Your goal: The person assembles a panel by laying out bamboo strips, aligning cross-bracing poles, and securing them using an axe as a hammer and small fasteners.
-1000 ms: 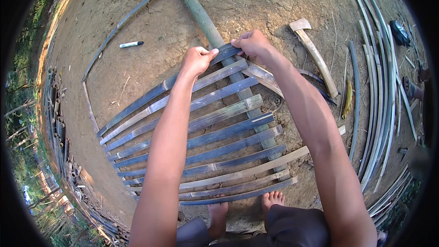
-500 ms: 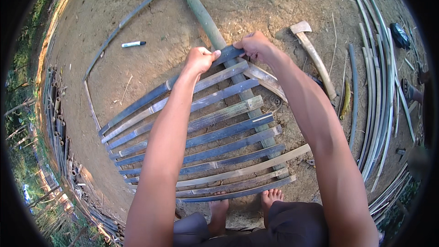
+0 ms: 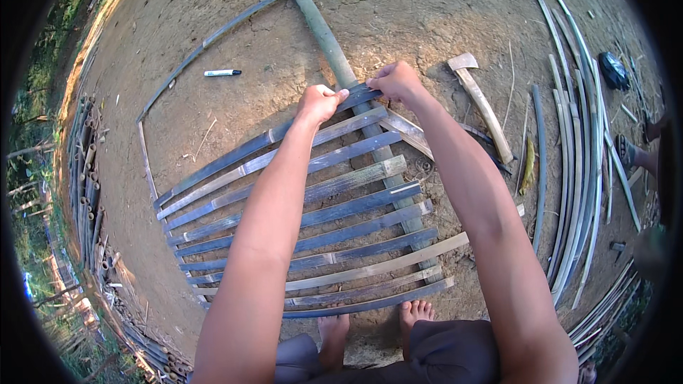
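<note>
Several split bamboo slats lie side by side over a long pole (image 3: 321, 30) on the dirt. Both my hands are at the right end of the farthest slat (image 3: 245, 148), where it crosses the pole. My left hand (image 3: 320, 105) is closed on it, thumb on top. A little to the right, my right hand (image 3: 395, 84) pinches the slat near its tip. Closer to me lie the other slats, such as a dark one (image 3: 356, 206) and a pale one (image 3: 384, 268), partly hidden by my forearms. At their left ends runs a thin strip (image 3: 146, 160).
A hatchet (image 3: 482, 103) lies right of my right hand, and a marker pen (image 3: 223, 72) to the left. Long bamboo strips (image 3: 569, 163) are piled at right near a black plastic bag (image 3: 613, 71) and another person's foot (image 3: 626, 151). Bamboo tubes (image 3: 89, 185) are stacked far left.
The view has shifted slightly, bringing a dark coil into sight at the top. Both hands keep their hold on the farthest slat; the slats lie much as before.
</note>
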`<state>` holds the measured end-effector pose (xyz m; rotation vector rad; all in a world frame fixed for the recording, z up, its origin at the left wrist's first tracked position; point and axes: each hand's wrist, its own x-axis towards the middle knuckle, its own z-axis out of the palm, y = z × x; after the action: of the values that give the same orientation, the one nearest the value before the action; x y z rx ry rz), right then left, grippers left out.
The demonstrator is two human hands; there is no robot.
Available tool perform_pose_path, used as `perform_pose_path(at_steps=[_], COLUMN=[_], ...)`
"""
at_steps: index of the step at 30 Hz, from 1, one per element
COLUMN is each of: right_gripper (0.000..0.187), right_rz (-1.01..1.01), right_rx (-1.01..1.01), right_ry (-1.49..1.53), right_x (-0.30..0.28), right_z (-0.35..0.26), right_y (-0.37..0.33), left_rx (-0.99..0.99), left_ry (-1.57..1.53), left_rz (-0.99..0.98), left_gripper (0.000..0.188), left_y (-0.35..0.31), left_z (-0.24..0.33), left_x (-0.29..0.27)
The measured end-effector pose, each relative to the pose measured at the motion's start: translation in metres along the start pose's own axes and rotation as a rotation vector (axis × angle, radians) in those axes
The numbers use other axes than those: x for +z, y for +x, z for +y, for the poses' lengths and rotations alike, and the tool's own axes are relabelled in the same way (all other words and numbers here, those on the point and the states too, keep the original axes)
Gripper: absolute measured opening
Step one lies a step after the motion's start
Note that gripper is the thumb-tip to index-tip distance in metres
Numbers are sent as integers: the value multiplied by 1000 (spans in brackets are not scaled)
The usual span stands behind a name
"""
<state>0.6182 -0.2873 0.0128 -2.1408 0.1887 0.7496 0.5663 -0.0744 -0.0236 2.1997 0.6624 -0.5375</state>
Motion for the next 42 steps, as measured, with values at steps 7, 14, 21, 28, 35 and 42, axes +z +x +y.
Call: perform_pose_path(at_steps=[7, 14, 21, 28, 35, 42], right_gripper=[37, 43, 39, 31, 39, 44], right_rz=[706, 590, 338, 305, 228, 265], right_rx=[-471, -195, -163, -572, -482, -473], right_ry=[-539, -758, -137, -244, -704, -464], right_x=[-60, -116, -100, -19, 12, 18], right_z=[79, 152, 120, 29, 61, 15], right_y=[-73, -99, -113, -181, -141, -156], left_rx=[73, 192, 24, -31, -43, -33], left_ry=[-54, -101, 192, 213, 168, 121], left_rz=[58, 131, 81, 18, -35, -17], left_gripper=[39, 39, 55, 56, 56, 52], left_y=[1, -10, -36, -35, -31, -32], left_z=[-6, -17, -18, -5, 5, -13], left_x=[9, -4, -24, -23, -17, -23])
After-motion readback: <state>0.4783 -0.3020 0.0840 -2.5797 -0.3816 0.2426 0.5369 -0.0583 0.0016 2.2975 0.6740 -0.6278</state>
